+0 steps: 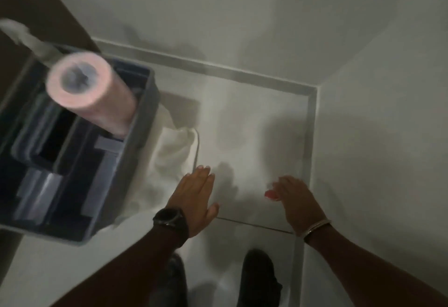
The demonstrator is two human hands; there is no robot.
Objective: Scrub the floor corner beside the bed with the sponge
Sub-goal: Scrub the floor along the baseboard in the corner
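Observation:
The pale tiled floor corner (286, 113) lies between two white walls with grey skirting. My right hand (295, 200) is low over the floor near the right wall, closed on a pink-red sponge (271, 194) of which only a small edge shows past the fingers. My left hand (196, 200), with a black watch on the wrist, is spread flat with fingers together over the floor, holding nothing. White bedding (174, 151) hangs at the left edge of the floor patch. The picture is blurred.
A grey cleaning caddy (121, 185) with compartments stands at the left, a pink paper roll (94, 93) upright in it. A dark wooden panel (36, 4) is at the top left. My two dark shoes (259, 280) are at the bottom.

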